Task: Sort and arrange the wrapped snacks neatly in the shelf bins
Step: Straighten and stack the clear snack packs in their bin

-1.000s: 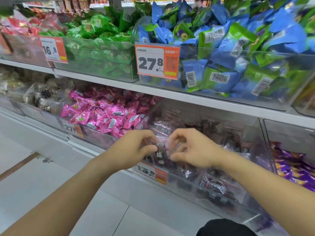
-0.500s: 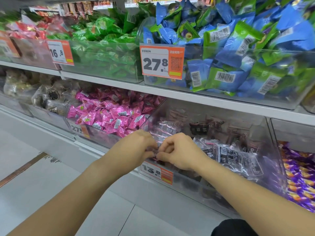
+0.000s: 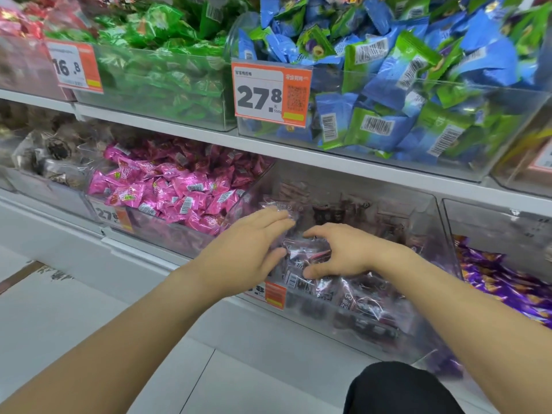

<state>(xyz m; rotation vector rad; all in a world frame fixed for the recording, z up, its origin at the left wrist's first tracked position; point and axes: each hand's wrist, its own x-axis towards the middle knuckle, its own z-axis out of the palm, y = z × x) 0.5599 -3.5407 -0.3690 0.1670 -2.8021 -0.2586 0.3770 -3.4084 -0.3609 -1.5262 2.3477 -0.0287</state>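
The clear bin of dark snacks sat on the lower shelf, between the pink packs and the purple ones. Both hands reached into its front-left corner: the left hand lay flat, fingers straight, against the pile, and the right hand curled round a small bunch of packs. Slick wrappers, loosely bunched, could probably slide from that grip and tip over the low front wall, or into the pink packs.
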